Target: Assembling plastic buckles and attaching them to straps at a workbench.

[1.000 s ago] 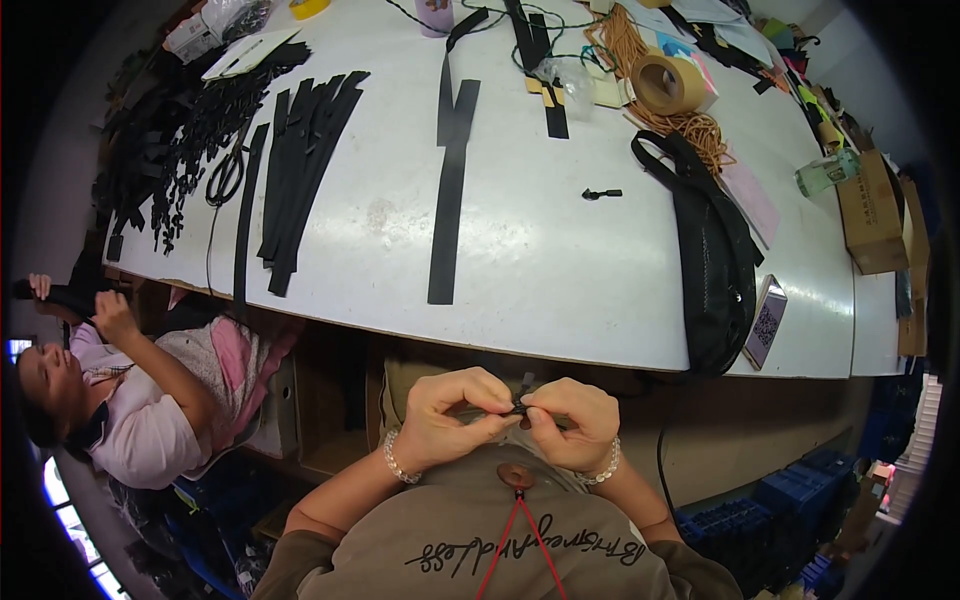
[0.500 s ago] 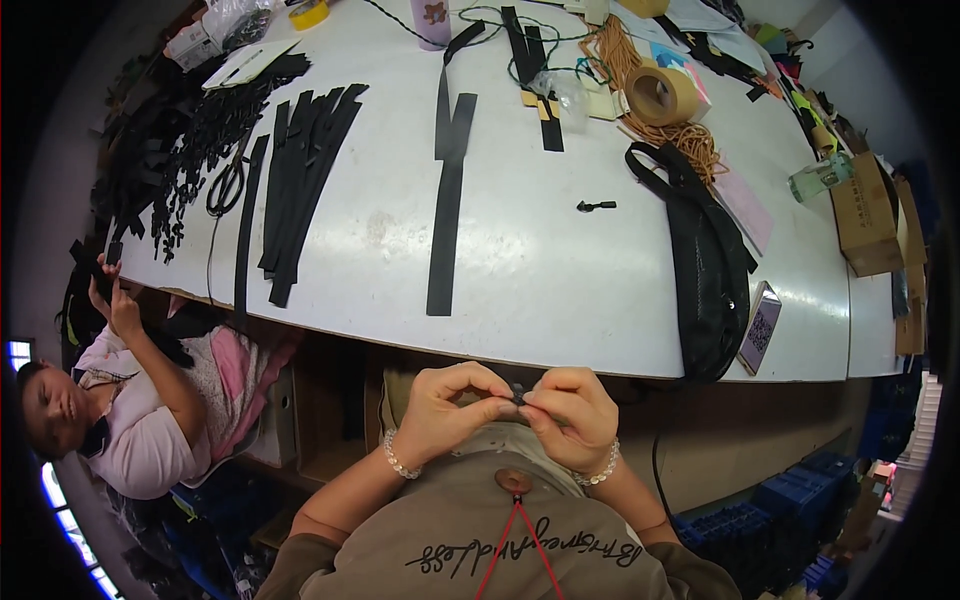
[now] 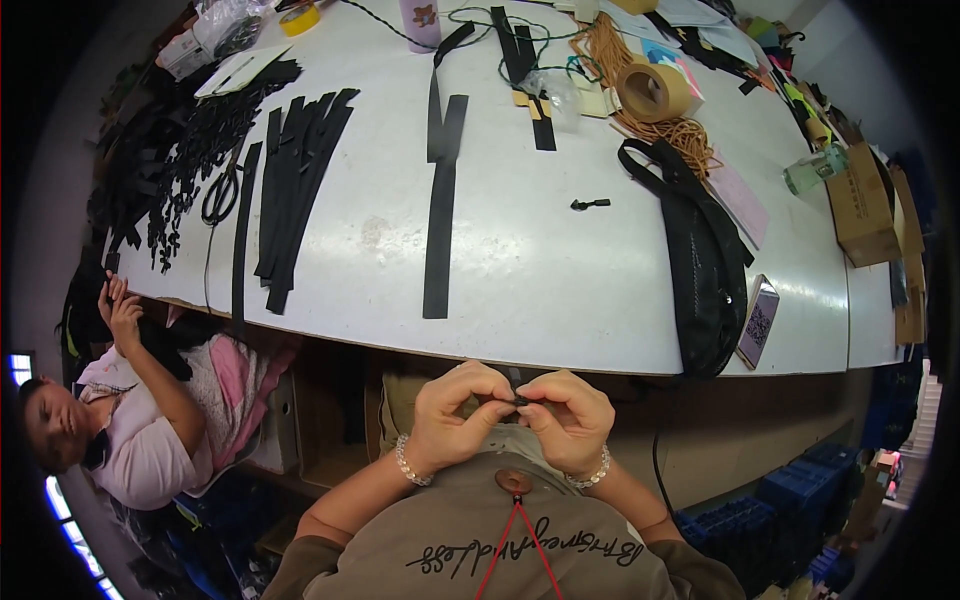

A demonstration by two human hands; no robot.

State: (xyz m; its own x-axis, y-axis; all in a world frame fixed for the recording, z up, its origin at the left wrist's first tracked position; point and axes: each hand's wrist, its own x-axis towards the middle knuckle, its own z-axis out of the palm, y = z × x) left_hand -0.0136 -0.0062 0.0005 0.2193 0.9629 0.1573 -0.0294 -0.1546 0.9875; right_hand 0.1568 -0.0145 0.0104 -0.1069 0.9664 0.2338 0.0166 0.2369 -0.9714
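Note:
In front of my chest, just off the table's near edge, my left hand and my right hand meet fingertip to fingertip. Both are closed in a pinch on one small black piece. Fingers cover most of it, so its exact kind does not show. Beyond them on the white table lies a short black zipper-pull-like piece. A long black strap is laid out left of it. To the right, a black bag reaches the near edge.
At the left are black strips, scissors and a heap of black cords. A phone, tan cord, a tape roll, a glass bottle and a cardboard box stand right. A co-worker sits at left.
My hands stay pinched together, with a slight shift of the fingers around the small black piece. The whole view has moved a little. At left, the co-worker's hands have drawn closer together.

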